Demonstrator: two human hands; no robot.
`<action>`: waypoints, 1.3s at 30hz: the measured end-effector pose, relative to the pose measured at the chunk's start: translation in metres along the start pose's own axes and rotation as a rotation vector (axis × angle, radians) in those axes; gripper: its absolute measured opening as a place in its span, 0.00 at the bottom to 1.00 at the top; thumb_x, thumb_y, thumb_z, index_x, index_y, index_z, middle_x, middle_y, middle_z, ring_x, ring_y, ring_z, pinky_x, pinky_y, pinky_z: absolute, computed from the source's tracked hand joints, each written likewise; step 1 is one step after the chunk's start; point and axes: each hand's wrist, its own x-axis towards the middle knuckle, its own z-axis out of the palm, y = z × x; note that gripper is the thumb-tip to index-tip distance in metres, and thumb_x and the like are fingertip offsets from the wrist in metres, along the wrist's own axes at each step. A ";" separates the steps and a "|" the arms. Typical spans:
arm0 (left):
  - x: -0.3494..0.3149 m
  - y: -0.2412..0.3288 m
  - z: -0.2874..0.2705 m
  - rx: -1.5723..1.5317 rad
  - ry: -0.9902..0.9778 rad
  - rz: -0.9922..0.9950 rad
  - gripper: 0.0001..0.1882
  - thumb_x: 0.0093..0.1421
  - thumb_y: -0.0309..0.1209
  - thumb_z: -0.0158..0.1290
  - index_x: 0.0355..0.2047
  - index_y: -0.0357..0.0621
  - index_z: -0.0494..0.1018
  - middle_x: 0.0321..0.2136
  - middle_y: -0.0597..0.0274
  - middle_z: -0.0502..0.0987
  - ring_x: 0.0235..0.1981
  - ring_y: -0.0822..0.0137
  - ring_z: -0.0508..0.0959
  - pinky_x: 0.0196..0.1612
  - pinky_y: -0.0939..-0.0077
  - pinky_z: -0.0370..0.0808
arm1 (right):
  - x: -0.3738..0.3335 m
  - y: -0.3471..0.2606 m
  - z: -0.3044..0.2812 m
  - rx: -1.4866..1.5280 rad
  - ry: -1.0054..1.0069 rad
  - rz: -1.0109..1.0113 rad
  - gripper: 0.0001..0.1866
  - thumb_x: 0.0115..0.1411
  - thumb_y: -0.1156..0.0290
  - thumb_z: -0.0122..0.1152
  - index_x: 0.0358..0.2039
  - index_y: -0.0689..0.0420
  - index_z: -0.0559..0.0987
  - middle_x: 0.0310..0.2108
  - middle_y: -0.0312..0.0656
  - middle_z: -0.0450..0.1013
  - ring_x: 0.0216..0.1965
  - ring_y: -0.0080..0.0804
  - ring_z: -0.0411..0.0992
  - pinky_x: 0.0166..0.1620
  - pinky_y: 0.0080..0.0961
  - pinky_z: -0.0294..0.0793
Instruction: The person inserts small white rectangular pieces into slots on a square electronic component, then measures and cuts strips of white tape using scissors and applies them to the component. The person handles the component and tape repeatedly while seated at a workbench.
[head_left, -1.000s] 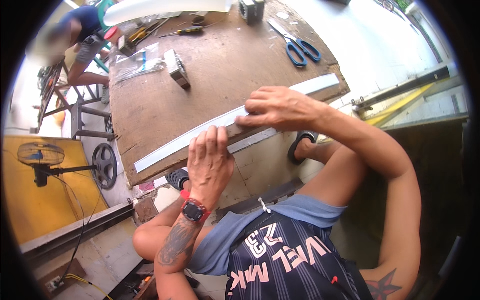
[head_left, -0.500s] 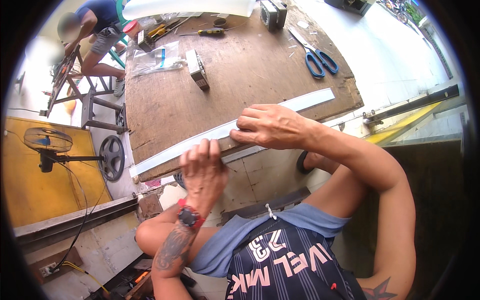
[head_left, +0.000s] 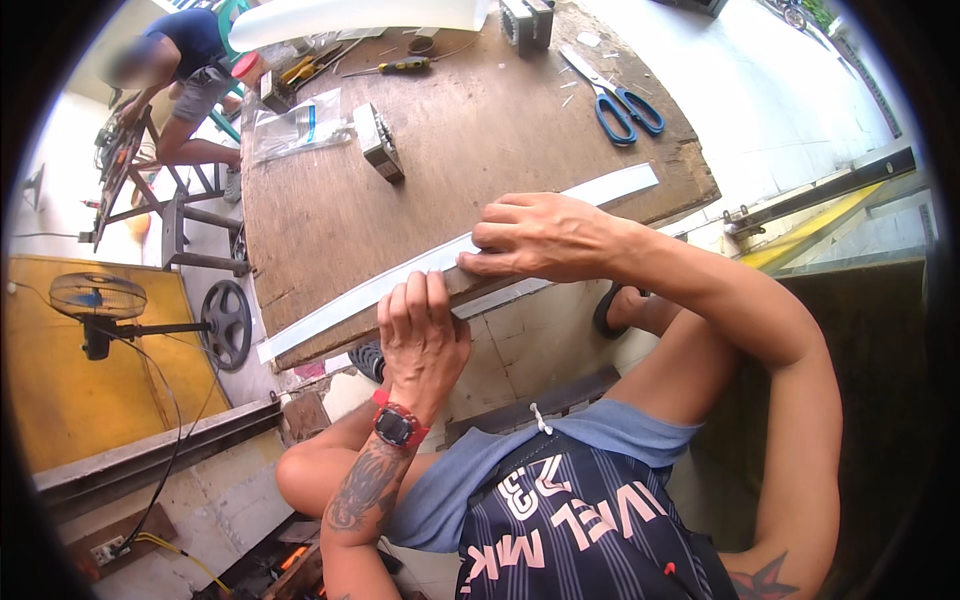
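Note:
A long, narrow white strip [head_left: 612, 185] lies slantwise along the near edge of the wooden table. My left hand [head_left: 420, 335] bends its fingers over the strip at the table edge, its thumb mostly hidden. Just to the right, my right hand [head_left: 545, 237] presses its curled fingers and thumb together on the strip's middle. The two hands almost touch. Below the table edge, another pale band [head_left: 505, 295] shows behind my hands; whether it belongs to the strip I cannot tell.
Blue-handled scissors [head_left: 625, 112] lie at the right of the wooden table [head_left: 480, 130]. A small metal block [head_left: 378, 142], a clear plastic bag [head_left: 297, 125] and a yellow-and-black screwdriver [head_left: 400, 66] are farther back. A fan [head_left: 97, 297] stands left; another person [head_left: 195, 85] bends at the far left.
My left hand has slid slightly right along the strip, closer to my right hand. My right hand keeps its place on the strip. The whole view has shifted a little.

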 end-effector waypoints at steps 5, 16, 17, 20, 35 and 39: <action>0.003 0.000 -0.004 0.012 0.031 0.057 0.43 0.49 0.31 0.64 0.66 0.43 0.62 0.56 0.52 0.66 0.59 0.53 0.66 0.66 0.53 0.63 | -0.008 0.005 -0.003 -0.004 0.010 -0.006 0.15 0.59 0.67 0.62 0.47 0.52 0.77 0.38 0.38 0.71 0.43 0.34 0.75 0.47 0.31 0.81; 0.004 -0.010 -0.011 -0.098 -0.059 -0.010 0.36 0.52 0.30 0.61 0.62 0.42 0.64 0.56 0.55 0.68 0.58 0.54 0.69 0.65 0.56 0.67 | 0.025 -0.008 -0.003 0.117 -0.045 0.190 0.17 0.62 0.66 0.61 0.53 0.46 0.79 0.38 0.39 0.72 0.42 0.35 0.75 0.46 0.31 0.77; 0.001 -0.018 -0.015 -0.086 -0.030 -0.001 0.36 0.52 0.30 0.62 0.62 0.42 0.64 0.56 0.55 0.68 0.58 0.54 0.69 0.65 0.56 0.68 | 0.034 -0.013 0.003 0.098 -0.055 0.206 0.17 0.62 0.66 0.61 0.52 0.47 0.79 0.38 0.39 0.73 0.42 0.36 0.75 0.46 0.31 0.77; -0.013 -0.044 -0.027 -0.120 -0.018 0.008 0.40 0.52 0.30 0.64 0.66 0.47 0.64 0.57 0.56 0.67 0.60 0.56 0.68 0.66 0.56 0.67 | 0.043 -0.022 0.015 -0.003 -0.036 0.124 0.16 0.60 0.69 0.61 0.50 0.52 0.79 0.39 0.40 0.73 0.43 0.35 0.76 0.49 0.32 0.77; -0.012 -0.041 -0.026 -0.006 -0.045 0.013 0.41 0.51 0.31 0.63 0.68 0.58 0.67 0.56 0.59 0.66 0.59 0.57 0.66 0.68 0.56 0.64 | 0.026 -0.012 0.014 0.003 -0.003 0.042 0.20 0.58 0.72 0.62 0.53 0.56 0.78 0.41 0.40 0.74 0.43 0.34 0.76 0.47 0.28 0.82; -0.006 -0.019 -0.011 -0.081 -0.010 -0.026 0.41 0.50 0.32 0.63 0.66 0.54 0.67 0.55 0.57 0.67 0.60 0.55 0.67 0.68 0.56 0.64 | 0.024 -0.008 0.011 0.010 0.010 0.003 0.21 0.59 0.71 0.61 0.54 0.55 0.77 0.39 0.39 0.73 0.42 0.34 0.76 0.46 0.28 0.82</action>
